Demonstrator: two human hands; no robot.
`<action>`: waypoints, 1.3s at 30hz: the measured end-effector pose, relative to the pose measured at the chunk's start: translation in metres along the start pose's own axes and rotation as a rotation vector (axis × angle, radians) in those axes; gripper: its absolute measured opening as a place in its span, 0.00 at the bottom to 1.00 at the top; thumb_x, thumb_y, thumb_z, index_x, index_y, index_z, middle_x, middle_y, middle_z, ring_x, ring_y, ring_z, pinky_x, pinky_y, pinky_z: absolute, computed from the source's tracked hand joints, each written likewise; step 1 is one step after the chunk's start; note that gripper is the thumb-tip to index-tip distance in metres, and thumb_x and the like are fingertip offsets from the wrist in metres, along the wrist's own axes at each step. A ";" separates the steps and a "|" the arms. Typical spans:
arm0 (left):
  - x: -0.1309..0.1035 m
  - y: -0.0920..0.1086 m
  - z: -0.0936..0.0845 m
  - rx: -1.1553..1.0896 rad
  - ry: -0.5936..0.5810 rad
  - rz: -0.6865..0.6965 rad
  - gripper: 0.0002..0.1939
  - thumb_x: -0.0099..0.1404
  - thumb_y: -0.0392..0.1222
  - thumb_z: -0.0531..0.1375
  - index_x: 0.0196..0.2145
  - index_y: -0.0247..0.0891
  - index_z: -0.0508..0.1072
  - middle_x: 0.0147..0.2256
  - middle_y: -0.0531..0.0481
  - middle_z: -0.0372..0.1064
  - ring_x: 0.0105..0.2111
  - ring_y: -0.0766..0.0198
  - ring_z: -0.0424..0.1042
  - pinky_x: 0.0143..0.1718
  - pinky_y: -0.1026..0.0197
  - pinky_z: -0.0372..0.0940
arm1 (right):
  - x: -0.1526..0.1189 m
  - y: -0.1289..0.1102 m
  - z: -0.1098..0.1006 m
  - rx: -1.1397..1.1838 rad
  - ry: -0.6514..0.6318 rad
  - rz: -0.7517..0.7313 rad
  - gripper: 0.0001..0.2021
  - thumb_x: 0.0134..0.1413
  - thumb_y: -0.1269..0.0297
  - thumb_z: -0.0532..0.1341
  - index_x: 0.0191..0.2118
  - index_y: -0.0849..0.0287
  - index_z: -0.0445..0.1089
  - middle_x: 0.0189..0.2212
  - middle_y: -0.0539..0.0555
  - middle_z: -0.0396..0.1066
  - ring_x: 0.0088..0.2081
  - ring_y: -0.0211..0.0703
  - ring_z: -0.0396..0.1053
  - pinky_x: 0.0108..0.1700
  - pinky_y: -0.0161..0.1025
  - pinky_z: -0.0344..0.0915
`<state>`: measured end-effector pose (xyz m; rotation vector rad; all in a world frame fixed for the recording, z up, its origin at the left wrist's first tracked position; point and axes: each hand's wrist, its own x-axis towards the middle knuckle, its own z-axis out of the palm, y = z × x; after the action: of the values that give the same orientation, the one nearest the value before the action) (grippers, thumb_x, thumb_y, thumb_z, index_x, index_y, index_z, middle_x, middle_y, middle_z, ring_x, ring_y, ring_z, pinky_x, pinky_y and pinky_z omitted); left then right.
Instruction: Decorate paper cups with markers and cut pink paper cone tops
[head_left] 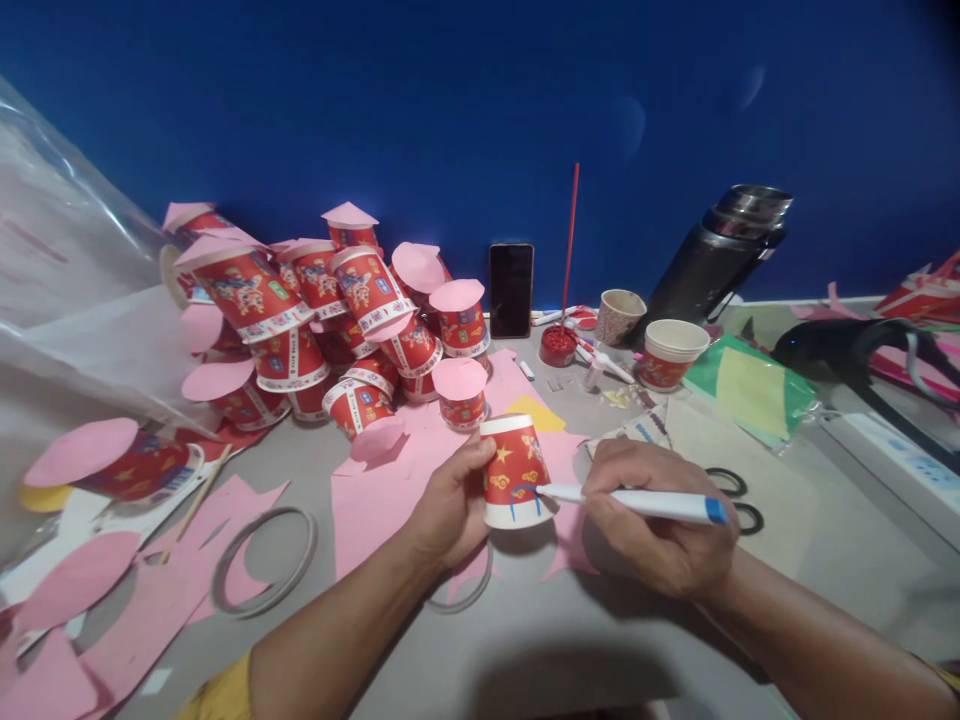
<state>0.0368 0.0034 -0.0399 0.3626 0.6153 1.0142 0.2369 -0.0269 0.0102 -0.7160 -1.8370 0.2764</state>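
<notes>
My left hand (459, 505) grips a red paper cup (516, 465) from its left side. The cup is upside down, its wide white rim at the bottom, with gold patterns and blue marker lines forming an arch near the rim. In my right hand (660, 510) is a white marker (645, 503) with a blue end, and its tip touches the cup at the blue lines. Beneath the cup lies pink paper (375, 510) with cut-out edges. Behind it stands a small red cup (462, 400) topped with a pink disc.
Many red cups with pink tops (360, 290) are piled at the back left. A phone (511, 290), a red pot with a stick (559, 345), stacked cups (670, 352) and a black thermos (709, 255) stand behind. Scissors (739, 500) lie right; a grey ring (266, 560) lies left.
</notes>
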 end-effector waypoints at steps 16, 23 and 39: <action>0.001 0.001 -0.001 0.011 0.025 0.023 0.18 0.59 0.43 0.73 0.44 0.33 0.80 0.40 0.41 0.82 0.41 0.49 0.82 0.54 0.45 0.74 | -0.004 -0.001 -0.001 0.071 -0.019 0.088 0.08 0.59 0.75 0.60 0.34 0.55 0.72 0.22 0.49 0.73 0.22 0.40 0.69 0.27 0.39 0.63; 0.001 0.002 0.001 0.016 0.031 0.023 0.18 0.58 0.43 0.73 0.44 0.33 0.80 0.40 0.41 0.83 0.40 0.51 0.82 0.52 0.48 0.75 | -0.004 0.000 -0.002 0.080 -0.063 0.087 0.08 0.59 0.77 0.60 0.33 0.55 0.71 0.22 0.48 0.72 0.22 0.39 0.68 0.26 0.38 0.62; -0.001 0.002 0.003 0.072 0.028 0.041 0.19 0.56 0.46 0.76 0.41 0.34 0.79 0.39 0.43 0.82 0.39 0.54 0.81 0.48 0.52 0.75 | -0.006 0.002 -0.003 0.093 -0.084 0.143 0.08 0.61 0.75 0.60 0.33 0.56 0.70 0.22 0.48 0.71 0.23 0.38 0.68 0.26 0.37 0.61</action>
<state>0.0375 0.0038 -0.0361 0.4263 0.6731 1.0399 0.2415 -0.0294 0.0053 -0.7822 -1.8419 0.4888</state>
